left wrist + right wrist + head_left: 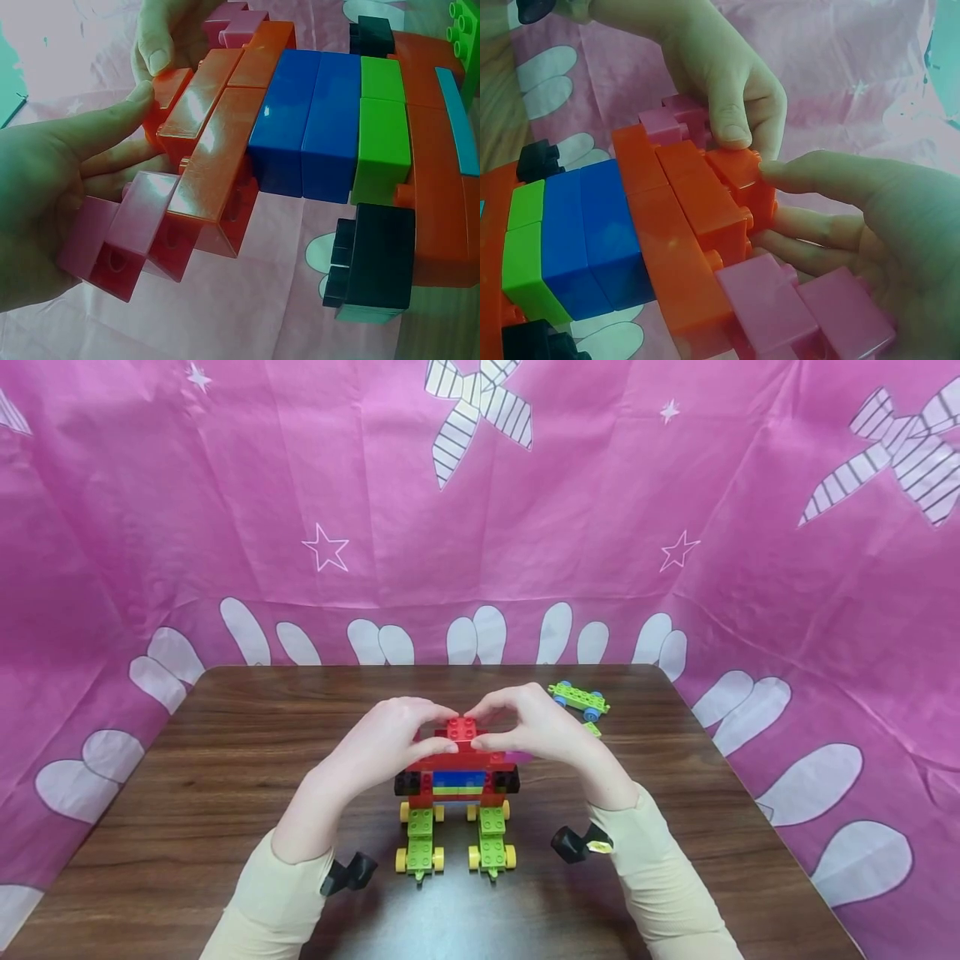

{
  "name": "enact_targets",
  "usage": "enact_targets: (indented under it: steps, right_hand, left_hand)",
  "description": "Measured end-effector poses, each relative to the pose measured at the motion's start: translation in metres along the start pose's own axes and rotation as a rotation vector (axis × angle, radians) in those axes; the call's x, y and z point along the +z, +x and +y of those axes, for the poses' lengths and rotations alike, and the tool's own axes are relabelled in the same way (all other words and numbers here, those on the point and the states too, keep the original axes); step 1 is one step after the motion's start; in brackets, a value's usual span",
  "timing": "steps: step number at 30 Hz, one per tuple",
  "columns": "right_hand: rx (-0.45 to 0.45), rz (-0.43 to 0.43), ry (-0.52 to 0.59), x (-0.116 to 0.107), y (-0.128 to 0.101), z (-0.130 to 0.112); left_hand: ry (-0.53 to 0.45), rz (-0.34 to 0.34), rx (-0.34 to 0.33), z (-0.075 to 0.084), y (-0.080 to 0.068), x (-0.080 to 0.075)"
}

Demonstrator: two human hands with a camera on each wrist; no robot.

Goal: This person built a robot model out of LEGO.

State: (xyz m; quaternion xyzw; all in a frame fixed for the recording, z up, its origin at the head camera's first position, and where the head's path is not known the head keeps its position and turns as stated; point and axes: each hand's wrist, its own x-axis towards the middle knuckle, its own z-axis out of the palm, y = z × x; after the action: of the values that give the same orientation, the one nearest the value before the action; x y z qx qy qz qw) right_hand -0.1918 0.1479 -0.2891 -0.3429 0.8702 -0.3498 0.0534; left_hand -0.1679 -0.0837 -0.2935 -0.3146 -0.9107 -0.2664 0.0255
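Note:
A figure built of toy bricks stands upright on the table, topped by a red brick. My left hand grips that top brick from the left, thumb on its near side. From the right, my right hand pinches the same brick between thumb and fingers. Below it, wider red bricks carry stepped pink bricks at both ends. Blue bricks and lime bricks form the middle, with black bricks at the sides. Two lime wheeled bases with yellow wheels stand underneath.
A lime wheeled base with blue wheels stands at the back right of the wooden table. Beside it lies a small lime brick. A pink printed cloth hangs behind and along the sides.

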Motion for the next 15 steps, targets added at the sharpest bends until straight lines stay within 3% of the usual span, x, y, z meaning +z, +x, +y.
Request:
enact_targets:
  steps: [15]
  right_hand:
    - [-0.010,0.014,-0.030,0.0015,-0.0005,-0.0012]
  left_hand:
    - [-0.001,-0.002,-0.016,0.0011,0.0011,0.0017]
